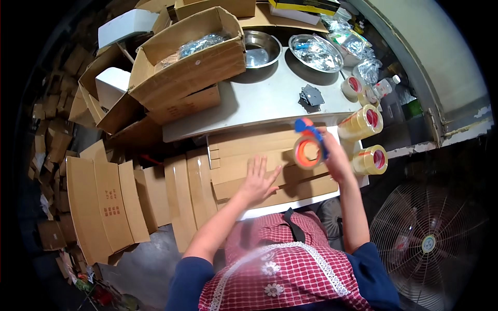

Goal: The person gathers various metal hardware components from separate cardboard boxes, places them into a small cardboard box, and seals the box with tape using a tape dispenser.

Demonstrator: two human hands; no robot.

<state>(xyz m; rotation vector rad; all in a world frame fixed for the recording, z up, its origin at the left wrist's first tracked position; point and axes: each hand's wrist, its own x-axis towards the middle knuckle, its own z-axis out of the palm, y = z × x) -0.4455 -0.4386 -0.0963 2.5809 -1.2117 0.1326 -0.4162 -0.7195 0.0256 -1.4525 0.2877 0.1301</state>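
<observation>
A flattened cardboard box [233, 142] lies on the low white table in front of me. My left hand [262, 176] rests flat on it with the fingers spread. Above the box's right part, my right hand [333, 153] is closed round a tape dispenser [310, 145] with blue and orange parts and a tape roll in it. The dispenser is slightly blurred. Rolls of clear tape [361, 122] stand just right of this hand, with another stack of tape rolls [371, 159] nearer to me.
Behind is a white table [244, 106] with dark flat pieces [311, 96], metal bowls [315, 53] and an open carton [189, 57]. Folded cartons [104, 205] stand at the left. A floor fan [428, 243] is at the right. A plastic bottle [384, 88] lies near the wall.
</observation>
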